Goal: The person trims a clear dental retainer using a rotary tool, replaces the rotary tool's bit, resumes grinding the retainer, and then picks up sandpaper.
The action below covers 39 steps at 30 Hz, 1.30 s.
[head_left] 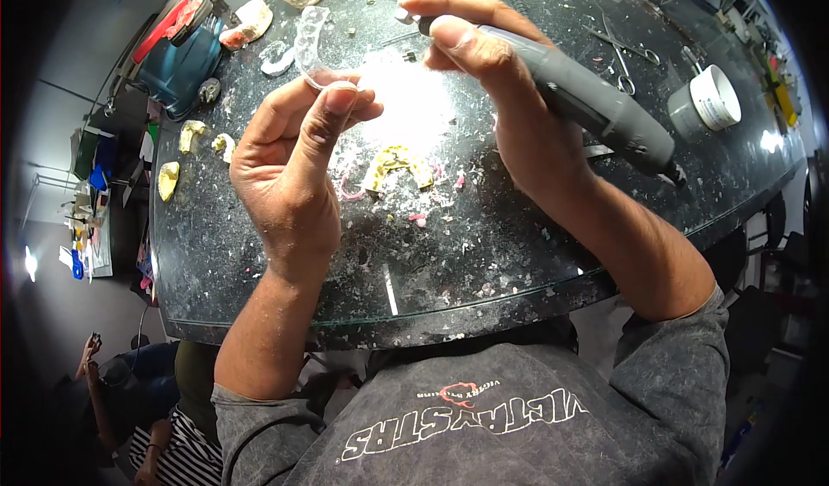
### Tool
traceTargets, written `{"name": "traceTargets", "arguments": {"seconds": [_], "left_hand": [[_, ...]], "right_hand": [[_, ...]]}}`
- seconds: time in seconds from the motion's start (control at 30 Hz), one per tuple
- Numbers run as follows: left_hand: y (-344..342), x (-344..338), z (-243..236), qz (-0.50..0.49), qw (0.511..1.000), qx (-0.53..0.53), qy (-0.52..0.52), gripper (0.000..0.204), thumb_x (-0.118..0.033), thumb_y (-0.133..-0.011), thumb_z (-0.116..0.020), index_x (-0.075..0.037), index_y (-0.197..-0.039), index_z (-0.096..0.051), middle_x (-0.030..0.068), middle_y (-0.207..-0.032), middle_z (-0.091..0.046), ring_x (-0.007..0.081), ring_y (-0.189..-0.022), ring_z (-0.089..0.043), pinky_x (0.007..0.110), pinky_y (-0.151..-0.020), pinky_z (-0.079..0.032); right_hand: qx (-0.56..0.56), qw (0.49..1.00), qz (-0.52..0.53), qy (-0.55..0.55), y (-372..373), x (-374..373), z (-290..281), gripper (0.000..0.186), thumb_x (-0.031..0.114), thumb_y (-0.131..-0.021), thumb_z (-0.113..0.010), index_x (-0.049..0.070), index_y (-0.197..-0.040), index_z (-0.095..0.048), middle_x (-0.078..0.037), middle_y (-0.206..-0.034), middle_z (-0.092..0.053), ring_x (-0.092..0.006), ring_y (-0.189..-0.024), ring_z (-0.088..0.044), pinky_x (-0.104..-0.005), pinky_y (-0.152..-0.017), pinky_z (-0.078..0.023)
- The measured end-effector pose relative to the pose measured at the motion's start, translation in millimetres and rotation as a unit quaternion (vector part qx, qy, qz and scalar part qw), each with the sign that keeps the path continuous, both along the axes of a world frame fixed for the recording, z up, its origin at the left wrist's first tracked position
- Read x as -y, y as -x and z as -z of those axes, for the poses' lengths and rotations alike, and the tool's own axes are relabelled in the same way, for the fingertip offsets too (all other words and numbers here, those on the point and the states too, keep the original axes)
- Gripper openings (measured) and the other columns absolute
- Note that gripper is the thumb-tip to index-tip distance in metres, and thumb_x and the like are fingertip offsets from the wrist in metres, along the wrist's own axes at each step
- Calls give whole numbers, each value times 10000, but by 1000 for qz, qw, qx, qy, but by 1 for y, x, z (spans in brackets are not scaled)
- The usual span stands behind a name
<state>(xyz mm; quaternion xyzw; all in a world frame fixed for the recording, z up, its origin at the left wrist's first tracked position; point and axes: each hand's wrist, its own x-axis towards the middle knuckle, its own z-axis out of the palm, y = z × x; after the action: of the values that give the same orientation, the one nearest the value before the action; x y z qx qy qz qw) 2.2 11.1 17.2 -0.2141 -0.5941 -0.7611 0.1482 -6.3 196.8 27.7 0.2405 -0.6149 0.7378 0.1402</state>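
Pinched between the thumb and fingers of my left hand [289, 154] is a clear plastic dental tray [308, 44], arched and standing up above the bench. My right hand [509, 76] grips a grey rotary handpiece [596, 97], with its tip end pointing left toward the tray and its rear end reaching down to the right. The tip and the tray are apart. A bright patch of light lies on the bench between my hands. Just below that glare, a yellowish horseshoe-shaped dental cast [378, 173] rests among shavings and pink scraps.
The dark speckled bench [484, 261] is strewn with debris. At left lie several yellow cast pieces [168, 180], a pink-and-cream cast [249, 24] and a teal machine [183, 67]. On the right are scissors [620, 50] and a white tub [715, 97]. Another person [164, 438] sits lower left.
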Motion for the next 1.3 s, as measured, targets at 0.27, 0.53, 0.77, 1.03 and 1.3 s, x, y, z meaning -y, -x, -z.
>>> {"name": "traceTargets", "arguments": {"seconds": [0.27,0.53,0.77,1.03,1.3], "left_hand": [[3,0,0,19,1000,9,-6,178,-85,-922,-634,47,-1031,-585,183,-953,-693,275,-915,-698,408,-876,-561],[1,-1,1,14,999,-37,24,107,-12,-916,-616,23,-1004,-566,193,-990,-690,269,-969,-682,410,-909,-544],[0,-1,2,57,996,23,-62,96,25,-894,-628,11,-956,-556,193,-988,-688,272,-979,-680,421,-926,-542],[-1,-3,0,45,996,41,-66,116,36,-879,-644,-7,-883,-537,209,-987,-687,279,-983,-681,432,-923,-546],[-1,-4,1,53,995,37,-70,119,45,-876,-645,-7,-905,-543,214,-999,-686,281,-994,-678,403,-924,-537]], "right_hand": [[-91,995,23,20,3,1,5,209,113,-868,-684,4,-1024,-597,-62,-910,-628,-79,-855,-620,-203,-731,-515],[-107,994,-26,4,5,0,5,237,157,-861,-704,5,-1004,-592,-71,-901,-628,-103,-844,-647,-234,-735,-544],[-85,995,39,-36,1,3,4,254,162,-840,-722,31,-1011,-588,-62,-885,-633,-101,-830,-646,-238,-723,-539],[-67,994,26,-82,-5,0,-2,253,178,-848,-707,53,-1019,-570,-48,-853,-629,-91,-806,-633,-237,-702,-521],[-90,993,52,-64,-2,2,2,258,184,-855,-709,30,-1011,-572,-49,-852,-631,-88,-805,-632,-234,-694,-525]]}}
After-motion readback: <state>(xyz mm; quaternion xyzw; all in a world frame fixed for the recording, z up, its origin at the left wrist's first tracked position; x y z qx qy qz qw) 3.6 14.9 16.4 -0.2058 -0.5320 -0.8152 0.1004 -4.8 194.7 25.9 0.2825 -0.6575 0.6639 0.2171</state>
